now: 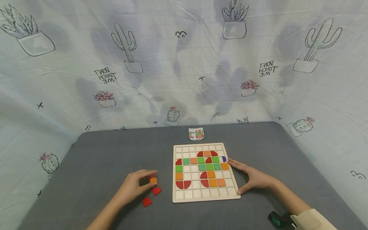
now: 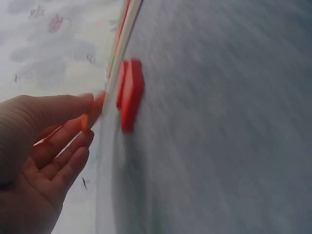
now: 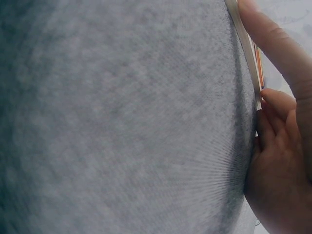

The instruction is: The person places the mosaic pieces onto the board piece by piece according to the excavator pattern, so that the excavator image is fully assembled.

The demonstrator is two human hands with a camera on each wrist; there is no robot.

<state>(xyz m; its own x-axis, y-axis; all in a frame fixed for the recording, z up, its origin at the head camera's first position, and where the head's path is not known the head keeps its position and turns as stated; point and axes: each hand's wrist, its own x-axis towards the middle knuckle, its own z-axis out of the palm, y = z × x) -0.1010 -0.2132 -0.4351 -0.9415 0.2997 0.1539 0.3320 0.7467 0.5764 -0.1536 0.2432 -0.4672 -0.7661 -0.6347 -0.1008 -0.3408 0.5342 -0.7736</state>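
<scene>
My left hand (image 1: 135, 186) pinches an orange square tile (image 1: 153, 180) between thumb and fingers, left of the wooden grid board (image 1: 207, 199). In the left wrist view the orange tile (image 2: 87, 121) appears edge-on at the fingertips. Close below it on the table lie two red quarter-round tiles (image 1: 156, 191), the nearer one a little to the left. My right hand (image 1: 256, 177) rests along the board's right side, thumb at the near corner and fingers by a blue piece (image 1: 224, 159). Red, green and orange tiles fill several of the board's squares.
A small printed pattern card (image 1: 196, 134) lies behind the board. Near the right forearm sits a dark object with a green patch (image 1: 276, 220). The grey table (image 1: 115, 153) backs onto a pale cloth (image 1: 161, 73) printed with cacti.
</scene>
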